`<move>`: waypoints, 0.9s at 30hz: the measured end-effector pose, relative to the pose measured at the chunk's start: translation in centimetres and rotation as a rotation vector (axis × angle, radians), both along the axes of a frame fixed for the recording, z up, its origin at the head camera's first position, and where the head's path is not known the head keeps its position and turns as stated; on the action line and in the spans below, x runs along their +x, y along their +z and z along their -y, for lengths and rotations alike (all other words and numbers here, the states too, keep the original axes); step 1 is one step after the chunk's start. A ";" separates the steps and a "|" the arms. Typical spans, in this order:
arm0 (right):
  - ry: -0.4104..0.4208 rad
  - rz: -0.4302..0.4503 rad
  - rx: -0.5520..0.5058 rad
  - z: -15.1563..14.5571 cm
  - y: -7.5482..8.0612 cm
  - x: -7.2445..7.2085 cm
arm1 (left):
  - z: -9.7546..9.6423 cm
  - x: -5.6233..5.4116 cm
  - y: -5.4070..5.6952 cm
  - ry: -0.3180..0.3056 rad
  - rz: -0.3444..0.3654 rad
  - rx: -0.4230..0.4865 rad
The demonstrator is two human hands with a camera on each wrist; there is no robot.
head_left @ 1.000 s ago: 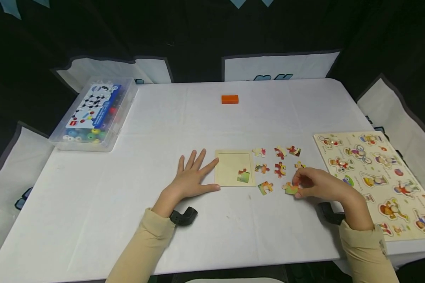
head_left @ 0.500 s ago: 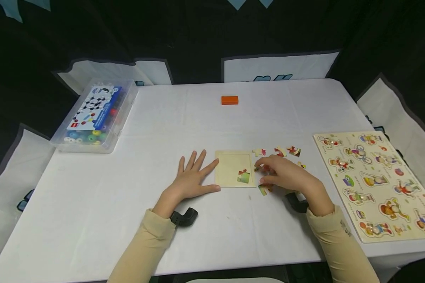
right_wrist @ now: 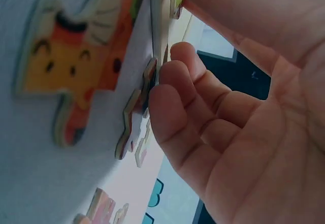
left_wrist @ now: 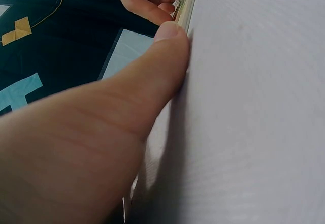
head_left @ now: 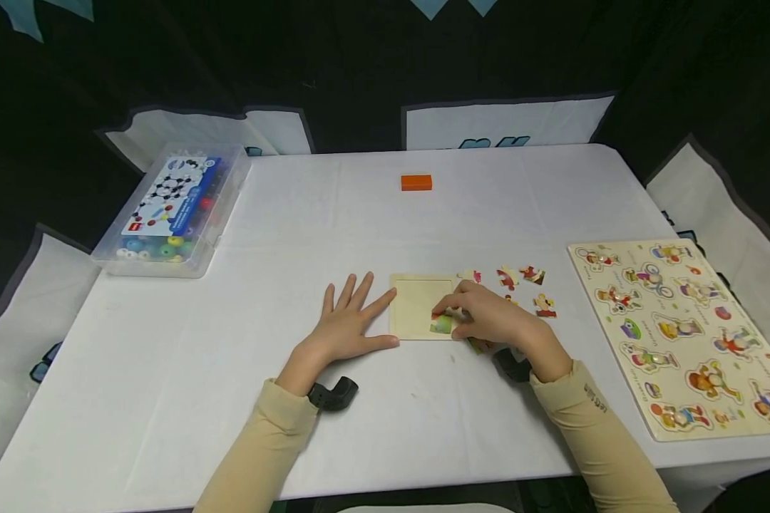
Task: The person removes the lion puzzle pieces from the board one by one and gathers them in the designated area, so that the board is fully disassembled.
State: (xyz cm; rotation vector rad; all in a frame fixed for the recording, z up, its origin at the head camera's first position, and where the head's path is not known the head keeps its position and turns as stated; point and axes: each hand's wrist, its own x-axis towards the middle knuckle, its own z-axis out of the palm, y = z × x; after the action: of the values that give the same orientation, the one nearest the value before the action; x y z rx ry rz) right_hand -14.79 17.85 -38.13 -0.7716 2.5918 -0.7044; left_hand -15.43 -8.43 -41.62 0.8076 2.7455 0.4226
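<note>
My left hand [head_left: 343, 331] lies flat with fingers spread, its forefinger and thumb at the left edge of the shallow wooden puzzle tray [head_left: 411, 299]. In the left wrist view its thumb [left_wrist: 157, 56] rests on the tablecloth. Over the tray's lower right, my right hand [head_left: 488, 313] pinches a green-bottomed puzzle piece [head_left: 441, 324] between thumb and forefinger. The fingers partly hide this piece. Loose jigsaw pieces lie right of the tray, including a red one [head_left: 507, 278] and a yellow one [head_left: 544, 305]. An orange animal-face piece [right_wrist: 76, 66] shows close up in the right wrist view.
A large wooden picture board [head_left: 680, 335] lies at the right. At the far left stands a clear plastic box [head_left: 167, 206] of coloured balls. An orange block [head_left: 416, 183] sits near the back edge of the white-covered table [head_left: 321, 214].
My right hand has moved left from the loose pieces on the right to the tray, passing over the nearer pieces. The left hand has stayed in place.
</note>
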 end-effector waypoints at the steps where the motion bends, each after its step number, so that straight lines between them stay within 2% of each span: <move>1: 0.001 0.004 -0.010 0.0 0.0 0.0 | 0.0 0.0 0.0 0.000 0.000 -0.001; 9: 0.000 0.033 -0.043 0.0 -0.1 -0.1 | 0.0 0.0 -0.2 -0.002 0.000 -0.001; 14: 0.008 0.035 -0.103 0.0 -0.4 -0.4 | 0.0 -0.1 -0.2 -0.002 0.000 -0.003; 24: -0.138 0.193 -0.145 -0.5 0.3 -0.4 | 0.0 -0.2 -0.3 0.001 0.002 -0.014; 27: -0.137 0.188 -0.169 -1.2 0.6 -0.3 | 0.1 -0.1 -0.3 0.001 0.003 -0.012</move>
State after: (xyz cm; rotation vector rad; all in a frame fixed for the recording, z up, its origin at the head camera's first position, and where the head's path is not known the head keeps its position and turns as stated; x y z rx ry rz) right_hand -15.13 19.01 -37.53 -0.5485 2.4542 -0.9971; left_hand -15.56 -8.50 -41.95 0.8024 2.7425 0.4067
